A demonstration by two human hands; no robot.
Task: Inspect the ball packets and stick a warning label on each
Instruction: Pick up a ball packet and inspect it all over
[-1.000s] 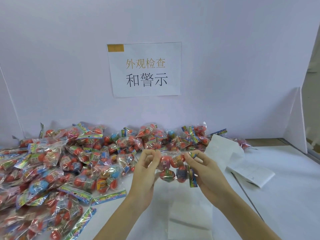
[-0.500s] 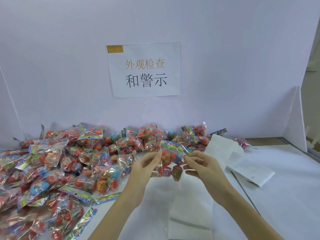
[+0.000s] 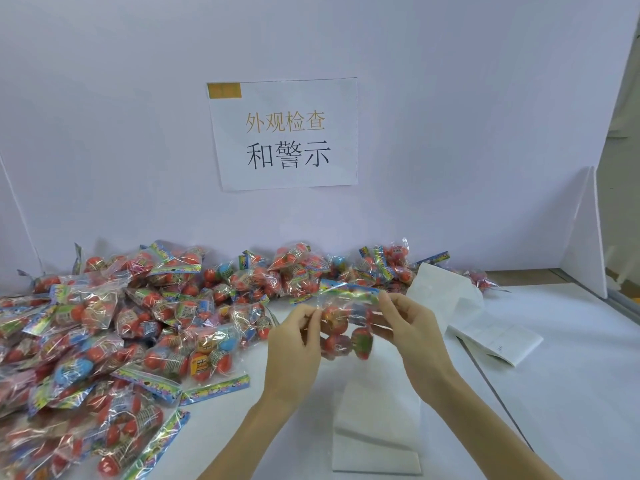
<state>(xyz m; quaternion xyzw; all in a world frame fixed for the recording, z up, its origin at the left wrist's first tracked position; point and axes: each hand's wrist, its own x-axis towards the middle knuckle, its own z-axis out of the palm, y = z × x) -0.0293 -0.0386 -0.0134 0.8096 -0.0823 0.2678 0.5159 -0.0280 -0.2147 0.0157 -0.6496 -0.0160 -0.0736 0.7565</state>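
- Right now both hands hold one ball packet [image 3: 346, 323] up above the bench [image 3: 571, 375], near the middle of the view.
- Left hand [image 3: 294, 344] pinches the packet's clear wrap at its 9 o'clock edge, fingers curled.
- Right hand [image 3: 412, 334] pinches it at the 3 o'clock edge, just under the striped header strip.
- Red balls show through the wrap, some with printed bands.
- A heap of packets [image 3: 138, 323] fills the bench from 7 to 12 o'clock of the hands, against the back wall.
- White label sheets [image 3: 377, 427] lie at 6 o'clock below the hands; more paper [image 3: 495, 337] lies at 3 o'clock.
- A sign [image 3: 284, 133] with Chinese characters hangs on the wall at 12 o'clock.
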